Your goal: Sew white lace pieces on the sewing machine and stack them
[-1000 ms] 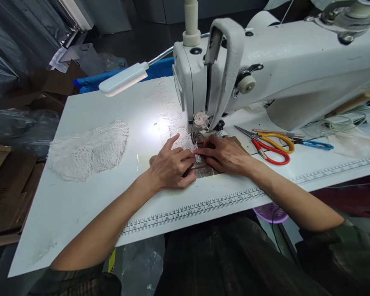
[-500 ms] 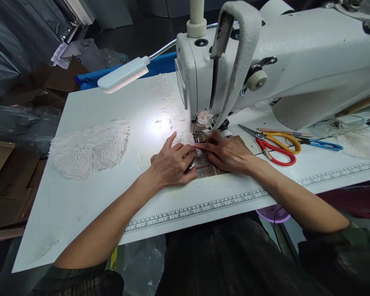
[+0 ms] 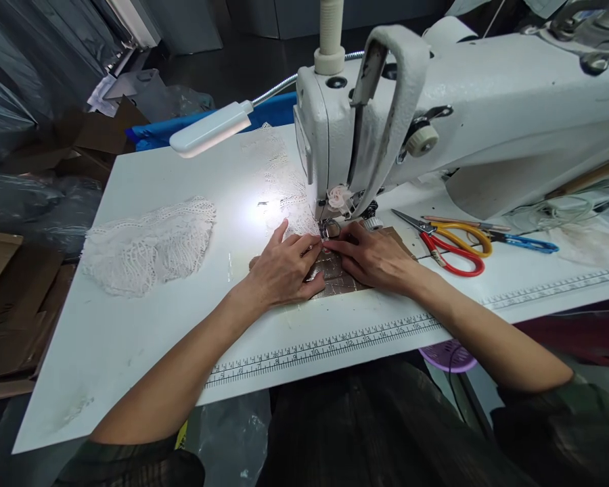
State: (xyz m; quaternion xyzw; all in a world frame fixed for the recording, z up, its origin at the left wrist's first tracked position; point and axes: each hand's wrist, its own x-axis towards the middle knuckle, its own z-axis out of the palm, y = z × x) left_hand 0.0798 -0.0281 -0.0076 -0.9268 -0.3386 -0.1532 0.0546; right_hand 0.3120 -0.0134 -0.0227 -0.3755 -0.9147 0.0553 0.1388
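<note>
White lace fabric (image 3: pixel 297 220) runs under the presser foot (image 3: pixel 329 228) of a white sewing machine (image 3: pixel 487 88). My left hand (image 3: pixel 287 267) lies just left of the foot, thumb and fingers spread, fingertips on the lace edge. On the right, my right hand (image 3: pixel 368 253) has its index finger pointing to the lace at the foot, its other fingers curled; anything between them is too small to tell. Both hands rest over a brown taped plate (image 3: pixel 342 281). Another piece of gathered lace (image 3: pixel 149 247) lies at the left.
Red and yellow scissors (image 3: pixel 457 247), a pencil and a blue-handled tool (image 3: pixel 528 242) lie right of my right hand. A lamp (image 3: pixel 210 128) hangs over the table's back. A printed ruler (image 3: pixel 314 352) follows the front edge. Cardboard boxes stand at the left.
The camera view has shifted slightly. Both hands stay beside the presser foot in nearly the same pose, and the lace under it looks almost unchanged.
</note>
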